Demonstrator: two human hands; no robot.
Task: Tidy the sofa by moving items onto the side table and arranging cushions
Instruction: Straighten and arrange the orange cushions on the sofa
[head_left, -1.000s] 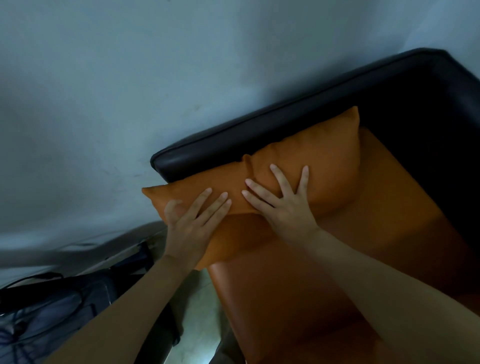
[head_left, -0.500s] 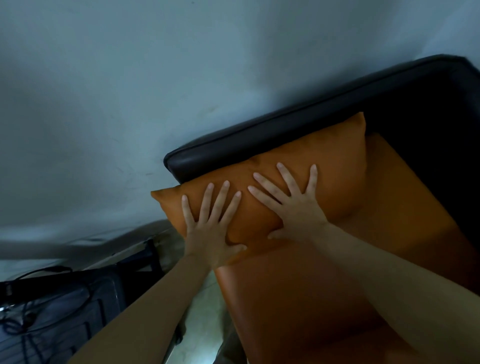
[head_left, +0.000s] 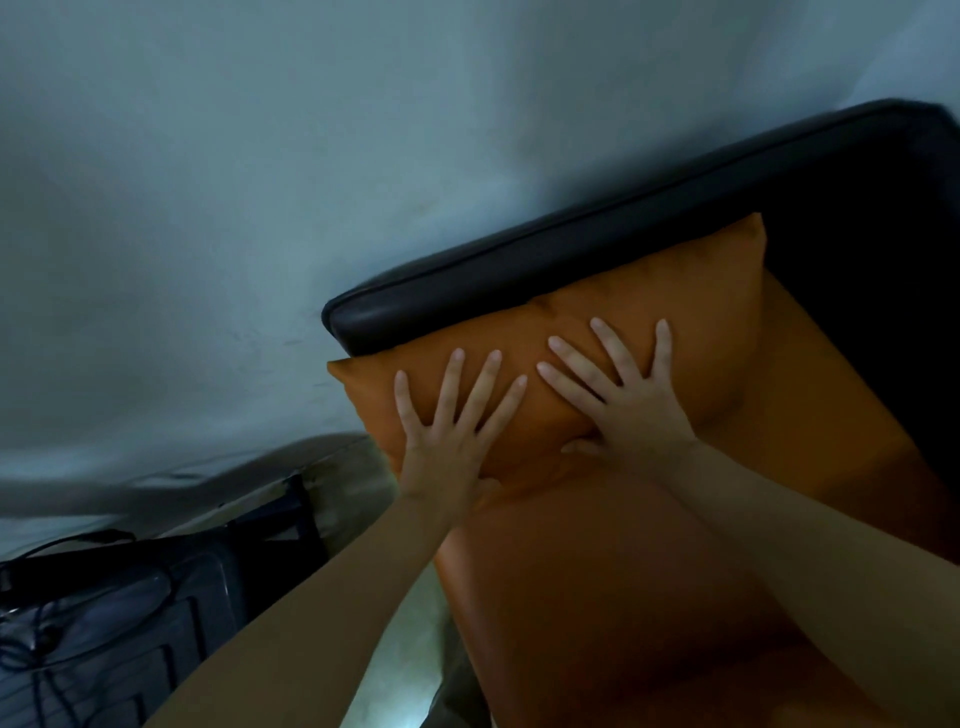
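Both hands, left hand (head_left: 447, 447) and right hand (head_left: 631, 410), pressed flat, fingers spread, on orange cushion (head_left: 691, 312) against black sofa back (head_left: 597, 244), frame center.

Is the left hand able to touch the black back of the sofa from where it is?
Probably yes. The left hand lies flat on the orange cushion, and the black sofa backrest sits just beyond its fingertips with nothing between but the cushion's edge.

The plump leather-look cushion (head_left: 670, 306) is plain burnt orange, with no pattern. The smooth sofa seat (head_left: 613, 582) under it is the same orange, while the padded sofa back and arm (head_left: 597, 244) are glossy black. The bare wall (head_left: 260, 182) behind is pale blue-grey.
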